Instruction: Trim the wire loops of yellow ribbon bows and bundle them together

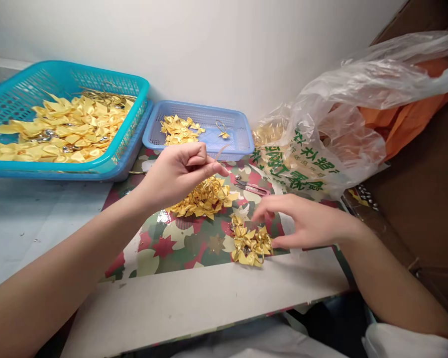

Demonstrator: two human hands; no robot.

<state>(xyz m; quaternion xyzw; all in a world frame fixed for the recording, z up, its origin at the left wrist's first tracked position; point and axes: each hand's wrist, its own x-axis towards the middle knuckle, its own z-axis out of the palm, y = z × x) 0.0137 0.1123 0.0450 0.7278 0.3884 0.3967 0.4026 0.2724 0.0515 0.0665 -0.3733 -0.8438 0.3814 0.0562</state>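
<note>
My left hand (186, 171) is closed in a pinch above the larger heap of yellow ribbon bows (205, 199). A thin, pale curved strip (221, 151) sticks up from its fingertips; its kind is unclear. My right hand (302, 219) has its fingers curved and apart beside a smaller cluster of yellow bows with gold loops (251, 243). Its thumb is at the right edge of that cluster, and nothing shows in its grasp. Between the hands and farther back lie small thread snips (252, 187), with a tiny silver bell (238, 177) close by.
A turquoise basket (129, 134) full of yellow bows stands at left. Behind the heap is a blue basket (242, 132) holding bows and a gold loop. A clear plastic bag with green print (321, 144) leans at right by a brown cardboard box (429, 189).
</note>
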